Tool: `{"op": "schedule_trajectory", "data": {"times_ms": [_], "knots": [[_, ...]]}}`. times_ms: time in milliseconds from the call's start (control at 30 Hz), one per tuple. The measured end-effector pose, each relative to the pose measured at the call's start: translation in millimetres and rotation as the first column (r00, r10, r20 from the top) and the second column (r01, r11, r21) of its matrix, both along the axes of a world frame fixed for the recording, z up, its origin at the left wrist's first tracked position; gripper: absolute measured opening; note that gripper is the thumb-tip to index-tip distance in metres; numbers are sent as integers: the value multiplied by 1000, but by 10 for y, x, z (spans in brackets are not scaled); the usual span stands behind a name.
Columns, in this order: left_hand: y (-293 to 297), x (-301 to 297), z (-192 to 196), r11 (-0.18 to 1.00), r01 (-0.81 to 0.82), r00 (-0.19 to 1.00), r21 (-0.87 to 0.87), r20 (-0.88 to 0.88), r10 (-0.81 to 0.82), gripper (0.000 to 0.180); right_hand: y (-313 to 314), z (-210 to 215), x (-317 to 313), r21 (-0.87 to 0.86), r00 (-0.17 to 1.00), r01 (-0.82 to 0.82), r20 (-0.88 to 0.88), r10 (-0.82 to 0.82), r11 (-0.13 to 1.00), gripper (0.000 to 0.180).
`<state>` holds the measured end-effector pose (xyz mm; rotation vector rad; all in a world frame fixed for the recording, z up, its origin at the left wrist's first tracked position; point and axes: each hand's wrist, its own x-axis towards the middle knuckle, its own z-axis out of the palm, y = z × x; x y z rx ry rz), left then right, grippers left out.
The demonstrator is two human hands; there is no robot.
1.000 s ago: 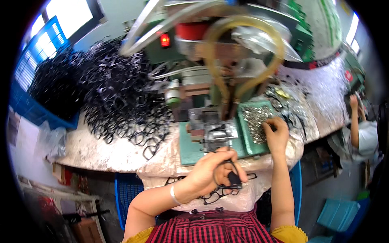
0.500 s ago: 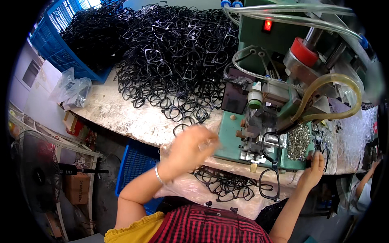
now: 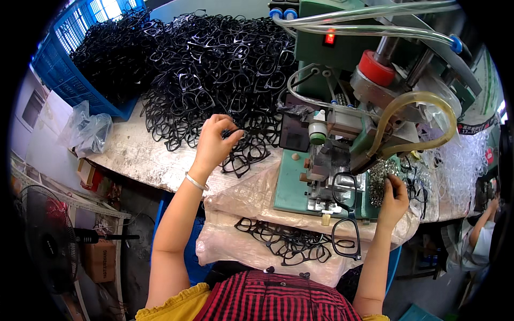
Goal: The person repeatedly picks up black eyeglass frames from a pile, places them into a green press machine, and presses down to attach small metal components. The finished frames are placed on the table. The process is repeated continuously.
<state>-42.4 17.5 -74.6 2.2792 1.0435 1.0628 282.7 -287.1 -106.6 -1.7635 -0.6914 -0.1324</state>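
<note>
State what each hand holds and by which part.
Left hand pinches a black eyeglass frame, part unclear. Right hand, at small silvery metal pieces: cannot tell.

A black fan (image 3: 47,241) stands beside a pale rack (image 3: 107,211) and grey floor (image 3: 137,257).

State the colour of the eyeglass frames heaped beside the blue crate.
The heaped eyeglass frames look black, with shiny highlights; best seen in the head view.

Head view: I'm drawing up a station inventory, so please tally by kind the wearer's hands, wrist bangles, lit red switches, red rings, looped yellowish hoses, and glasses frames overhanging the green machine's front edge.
Hands, left hand and right hand: 2
Wrist bangle: 1
Lit red switch: 1
Red ring: 1
Looped yellowish hose: 1
Overhanging glasses frame: 1
Total: 7
</note>
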Motion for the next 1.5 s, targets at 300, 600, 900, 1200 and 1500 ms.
{"op": "schedule_trajectory", "data": {"times_ms": [300, 600, 900, 1200, 1500], "knots": [[-191, -34, 87, 716, 680, 225, -157, 974, 0, 19, -545, 117, -287, -123, 993, 61, 107, -48, 991, 14], [-884, 498, -46, 529, 416, 796, -740, 577, 182, 48, 444, 672, -590, 323, 912, -354, -89, 400, 878, 27], [-1420, 524, 1208, 538, 835, 406, -117, 791, -458, 41, 553, 775, -792, 549, 750, -371, -299, 590, 749, 49], [-1512, 723, 1335, 605, 770, 552, -201, 686, -474, 30, 218, 1026, -1022, 422, 773, -451, -257, 580, 787, 59], [-1896, 1070, 684, -587, 631, 594, -506, 803, -53, 32, -110, 91, 43, -385, 871, 188, 490, 28, 904, 18]]}}
